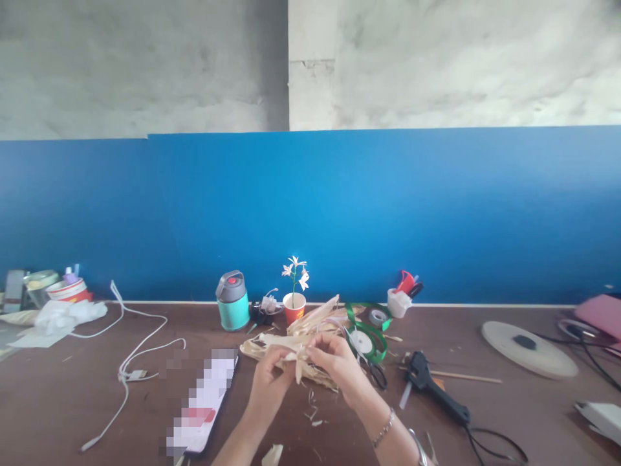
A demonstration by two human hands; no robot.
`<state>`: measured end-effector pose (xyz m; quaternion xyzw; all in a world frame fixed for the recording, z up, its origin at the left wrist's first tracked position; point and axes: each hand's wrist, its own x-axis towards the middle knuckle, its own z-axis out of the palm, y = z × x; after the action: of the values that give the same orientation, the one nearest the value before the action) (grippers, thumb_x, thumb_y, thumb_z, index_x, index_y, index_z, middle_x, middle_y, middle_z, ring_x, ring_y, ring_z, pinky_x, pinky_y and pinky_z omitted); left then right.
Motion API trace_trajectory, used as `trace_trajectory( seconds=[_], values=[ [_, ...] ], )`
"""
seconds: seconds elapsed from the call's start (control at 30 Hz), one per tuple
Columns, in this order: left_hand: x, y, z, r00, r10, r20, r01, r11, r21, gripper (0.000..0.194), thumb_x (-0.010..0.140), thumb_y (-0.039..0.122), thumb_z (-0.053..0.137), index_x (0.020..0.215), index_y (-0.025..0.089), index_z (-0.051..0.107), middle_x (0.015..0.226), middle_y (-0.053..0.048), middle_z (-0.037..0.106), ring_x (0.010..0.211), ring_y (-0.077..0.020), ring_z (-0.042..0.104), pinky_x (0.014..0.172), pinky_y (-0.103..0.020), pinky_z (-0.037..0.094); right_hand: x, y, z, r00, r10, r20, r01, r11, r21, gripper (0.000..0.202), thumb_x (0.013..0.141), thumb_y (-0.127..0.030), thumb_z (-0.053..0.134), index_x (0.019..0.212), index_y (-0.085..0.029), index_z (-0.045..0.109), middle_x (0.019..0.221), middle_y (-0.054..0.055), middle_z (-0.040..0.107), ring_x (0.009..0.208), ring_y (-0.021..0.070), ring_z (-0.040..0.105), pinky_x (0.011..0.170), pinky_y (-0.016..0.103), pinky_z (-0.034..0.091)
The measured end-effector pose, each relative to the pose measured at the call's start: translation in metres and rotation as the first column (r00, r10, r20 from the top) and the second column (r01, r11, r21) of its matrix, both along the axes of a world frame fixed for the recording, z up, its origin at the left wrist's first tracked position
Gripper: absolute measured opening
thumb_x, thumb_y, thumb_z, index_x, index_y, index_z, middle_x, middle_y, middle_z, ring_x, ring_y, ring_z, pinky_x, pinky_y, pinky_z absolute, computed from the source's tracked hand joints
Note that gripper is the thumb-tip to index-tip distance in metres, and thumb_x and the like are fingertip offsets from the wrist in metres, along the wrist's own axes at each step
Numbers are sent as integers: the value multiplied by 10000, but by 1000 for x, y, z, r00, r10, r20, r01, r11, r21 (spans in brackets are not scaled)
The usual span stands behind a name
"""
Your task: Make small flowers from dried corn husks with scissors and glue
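Above a brown tabletop [359, 427], a person's left hand [272, 377] and right hand [337, 364] are close together, fingers of both pinching a small pale husk piece [299, 371] between them. It is held over a heap of dry husks [262, 349]; a red cup [294, 314] of white flowers [303, 282] stands behind.

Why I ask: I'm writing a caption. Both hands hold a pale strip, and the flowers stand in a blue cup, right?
Not quite: the cup is red, as the head view shows. The left hand and right hand do hold a pale strip, and the flowers do stand in that cup.
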<state>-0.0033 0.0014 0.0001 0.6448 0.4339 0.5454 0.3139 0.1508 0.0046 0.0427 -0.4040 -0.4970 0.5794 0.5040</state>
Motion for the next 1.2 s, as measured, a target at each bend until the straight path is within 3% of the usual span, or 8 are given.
trace_trajectory(
  seconds=[0.1, 0.37, 0.63, 0.97, 1.2],
  values=[
    [2, -1, 0, 997, 75, -16, -74, 995, 73, 109, 734, 276, 618, 778, 189, 667, 804, -38, 662, 795, -218, 619, 751, -318, 472, -3, -1, 1, 999, -50, 14, 50, 999, -4, 255, 590, -329, 750, 612, -151, 568, 566, -27, 569, 535, 87, 463, 521, 209, 334],
    [1, -2, -6, 974, 226, -8, -218, 946, 239, 62, 723, 256, 651, 704, 203, 677, 769, -36, 661, 761, -213, 626, 712, -315, 498, -9, -3, 0, 995, -101, 20, 101, 995, -13, 267, 544, -309, 762, 577, -158, 544, 510, -42, 543, 493, 77, 428, 482, 205, 318],
    [2, -5, -3, 969, 246, 25, -245, 936, 251, 113, 741, 275, 631, 667, 203, 677, 744, -44, 670, 737, -214, 634, 687, -318, 515, -11, -4, -1, 991, -24, -128, 14, 997, -80, 308, 516, -335, 787, 573, -159, 541, 510, -38, 556, 484, 88, 483, 503, 214, 383],
    [4, -11, 2, 971, 233, 50, -238, 952, 193, 141, 754, 292, 620, 664, 196, 669, 744, -51, 673, 742, -210, 627, 704, -309, 512, -12, -9, -1, 973, 19, -232, -78, 965, -251, 217, 517, -219, 733, 570, -176, 526, 548, -33, 596, 533, 106, 517, 552, 223, 381],
    [2, -9, 5, 982, 178, 61, -186, 962, 197, 148, 758, 278, 622, 643, 193, 658, 724, -39, 661, 711, -195, 625, 670, -284, 502, -10, -6, -2, 984, 54, -169, -100, 957, -273, 178, 547, -235, 705, 608, -175, 549, 565, -27, 597, 551, 106, 512, 571, 228, 387]
  ],
)
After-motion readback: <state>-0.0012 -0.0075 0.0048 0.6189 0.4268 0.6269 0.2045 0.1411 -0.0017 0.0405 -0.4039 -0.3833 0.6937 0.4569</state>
